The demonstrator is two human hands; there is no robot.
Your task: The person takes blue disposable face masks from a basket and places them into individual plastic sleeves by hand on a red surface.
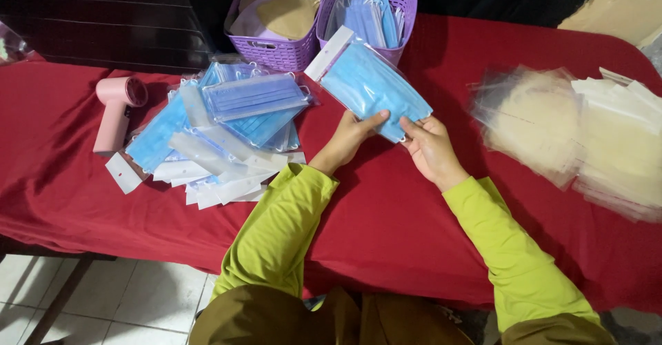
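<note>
Both my hands hold a clear packet of blue face masks (369,83) with a white header strip, raised above the red tablecloth (386,207). My left hand (350,138) grips its near edge with the thumb on top. My right hand (429,145) pinches the packet's lower right corner. To the left lies a pile of filled blue mask packets (227,121), fanned out on the cloth. My sleeves are lime green.
Two purple baskets stand at the back: one with beige masks (272,14), one with loose blue masks (372,10). A pink hand-held device (116,110) lies at the left. Stacks of empty clear bags (586,134) cover the right. White floor tiles show below the table's near edge.
</note>
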